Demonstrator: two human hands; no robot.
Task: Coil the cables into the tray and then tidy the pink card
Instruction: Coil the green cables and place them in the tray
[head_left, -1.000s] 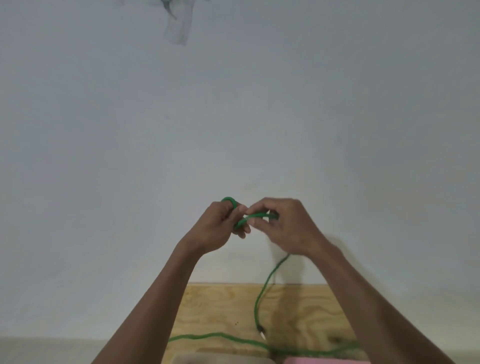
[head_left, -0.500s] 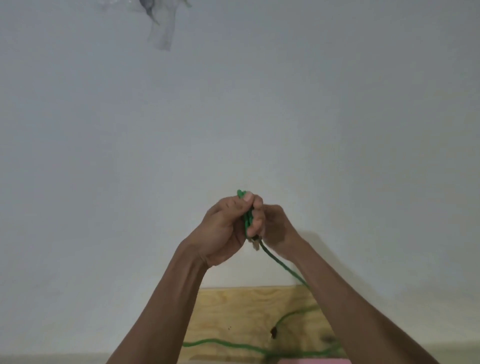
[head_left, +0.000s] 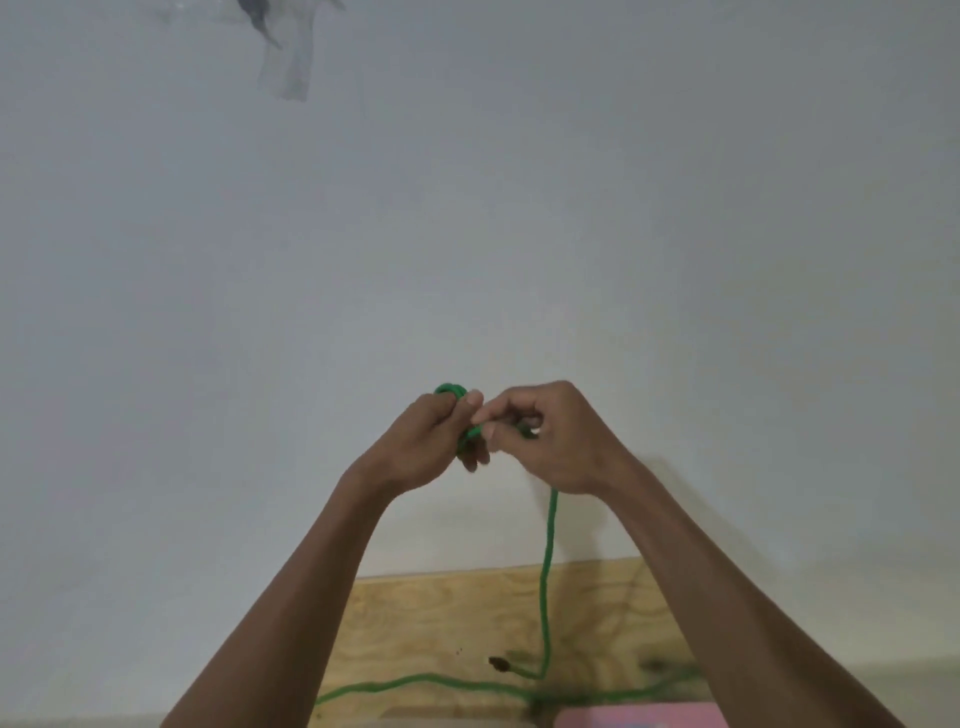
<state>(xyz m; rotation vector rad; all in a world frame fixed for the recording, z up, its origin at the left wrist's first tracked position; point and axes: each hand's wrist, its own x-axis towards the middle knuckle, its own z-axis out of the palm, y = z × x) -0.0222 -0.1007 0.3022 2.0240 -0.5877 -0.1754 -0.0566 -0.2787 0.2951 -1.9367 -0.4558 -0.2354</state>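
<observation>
Your right hand (head_left: 550, 441) has swung back out from behind your left hand (head_left: 431, 441), both still pinching the green cable (head_left: 545, 587), so another loop is forming.

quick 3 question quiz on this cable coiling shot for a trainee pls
1. True or false: the left hand holds a small coil of green cable.
2. What does the right hand pinch? A) the pink card B) the green cable C) nothing
3. Where does the cable's dark end plug lie?

Key: 1 true. 2 B. 3 On the plywood board, beside the hanging strand's low bend.
</observation>
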